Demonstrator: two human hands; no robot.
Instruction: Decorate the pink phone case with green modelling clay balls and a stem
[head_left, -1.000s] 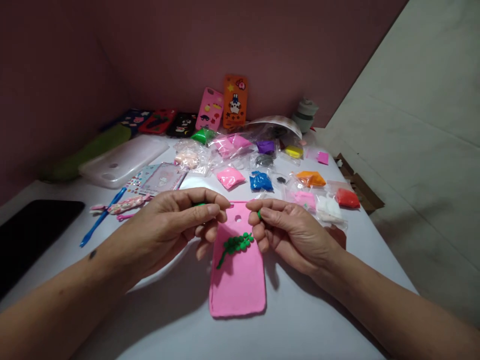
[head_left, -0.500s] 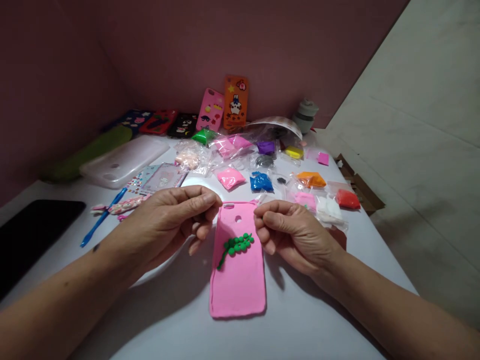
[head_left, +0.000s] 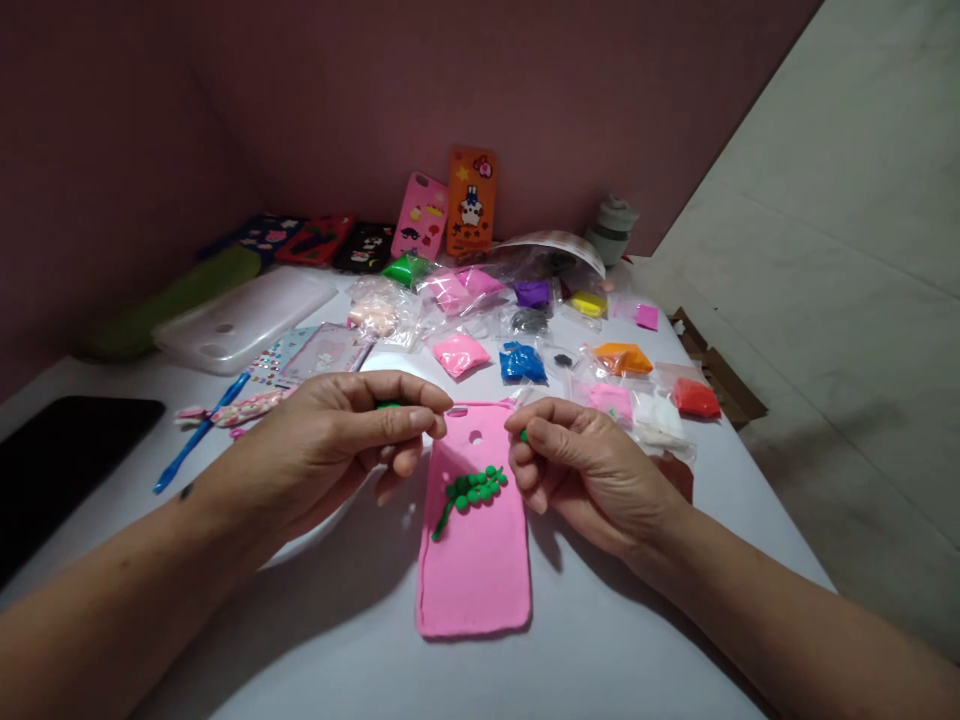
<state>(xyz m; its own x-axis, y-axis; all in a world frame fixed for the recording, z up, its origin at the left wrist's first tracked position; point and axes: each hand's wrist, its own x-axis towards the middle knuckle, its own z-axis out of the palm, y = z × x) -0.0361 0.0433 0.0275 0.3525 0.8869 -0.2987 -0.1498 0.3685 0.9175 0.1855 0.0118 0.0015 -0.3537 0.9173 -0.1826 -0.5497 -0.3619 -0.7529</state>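
Observation:
A pink phone case point(head_left: 474, 560) lies flat on the white table point(head_left: 615, 640) in front of me. A green clay sprig point(head_left: 469, 492) with small round leaves is stuck on its upper half. My left hand point(head_left: 352, 440) hovers at the case's upper left, fingers pinched on a lump of green clay point(head_left: 389, 406) that barely shows. My right hand point(head_left: 581, 465) is at the case's upper right, thumb and fingers pinched on a tiny green clay bit point(head_left: 523, 435).
Small bags of coloured clay point(head_left: 522, 362) lie behind the case. Decorated phone cases point(head_left: 470, 202) lean on the wall. At left are a clear plastic lid point(head_left: 240, 318), a blue tool point(head_left: 199, 433), sticker sheets point(head_left: 319, 355) and a black pad point(head_left: 60, 465). The table ends at right.
Both hands stayed near the case's top. They drew apart half a second ago and have closed in a little again; the green bit in my right fingers shows again.

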